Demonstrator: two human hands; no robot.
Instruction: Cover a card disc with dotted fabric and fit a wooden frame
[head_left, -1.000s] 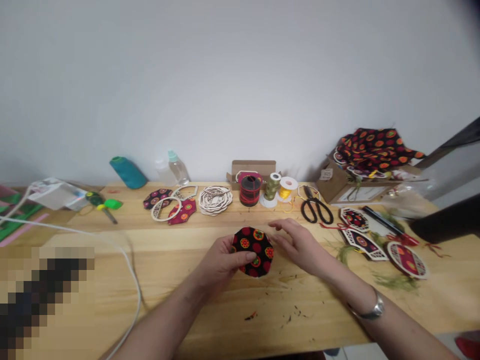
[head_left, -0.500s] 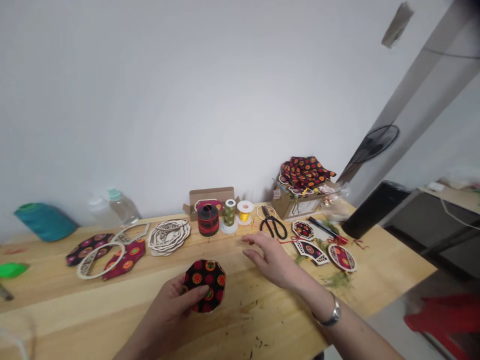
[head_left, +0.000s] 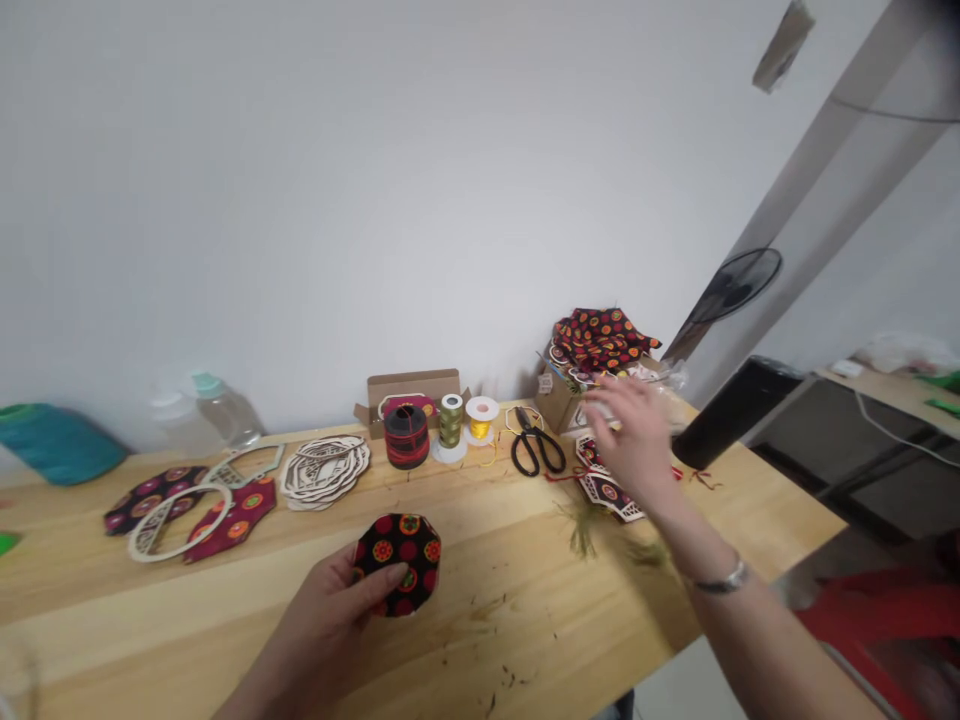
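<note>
Between the thumb and fingers of my left hand (head_left: 337,592) is an octagonal fabric-covered piece (head_left: 399,562), black with red and orange round motifs, held just above the table. My right hand (head_left: 631,430) is raised at the right, fingers apart and nothing seen in them. It hovers in front of a cardboard box (head_left: 555,403) heaped with the same patterned fabric (head_left: 606,338). Below the hand lie fan-shaped ornaments (head_left: 611,495) with pale wooden frames, partly covered by it. Black-handled scissors (head_left: 537,448) lie to its left.
Spools of dark red cord (head_left: 406,437), green thread (head_left: 451,425) and yellow thread (head_left: 481,420) stand along the wall. Further left are stacked wooden cutouts (head_left: 324,475), a ring frame (head_left: 180,525), a clear bottle (head_left: 225,412) and a teal thread cone (head_left: 56,445). A black cylinder (head_left: 724,405) is at the right.
My right hand has moved right and up, from the table's middle to in front of the box. My left hand still holds the octagonal piece; the view has turned slightly right.
</note>
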